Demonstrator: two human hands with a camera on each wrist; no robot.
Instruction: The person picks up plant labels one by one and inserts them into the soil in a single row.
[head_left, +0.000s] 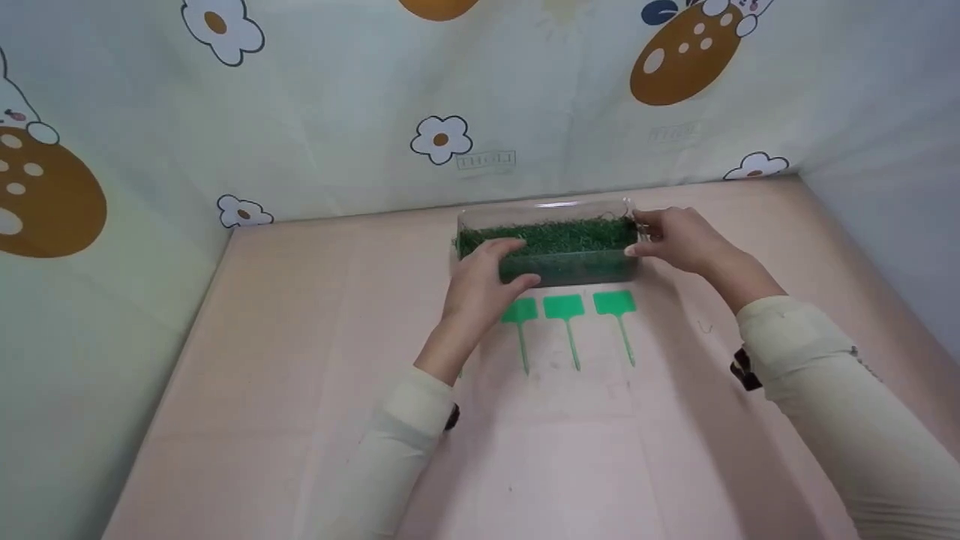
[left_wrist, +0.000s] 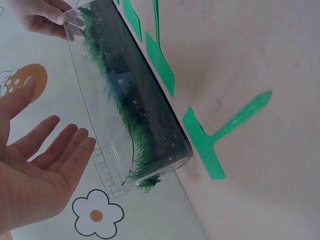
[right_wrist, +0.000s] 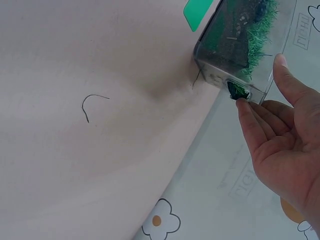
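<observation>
A clear plastic box (head_left: 570,268) of green grass (head_left: 570,237) stands near the back of the table, with dark matter below the grass. My right hand (head_left: 679,236) holds the box's right end, its thumb and fingers at the end wall; the right wrist view shows the fingertips by a hole there. At the left end is my left hand (head_left: 480,289), thumb and fingers spread; the left wrist view shows a gap between this hand (left_wrist: 45,170) and the box. Green T-shaped plant labels (head_left: 564,307) lie in a row before the box, the leftmost mostly hidden by my left hand.
The table (head_left: 300,360) has a pale pink covering. Behind it hangs a patterned cloth (head_left: 322,135) with flowers, meeting the table's back edge close to the box. A thin dark curved strand (right_wrist: 86,105) lies on the table, right of the box.
</observation>
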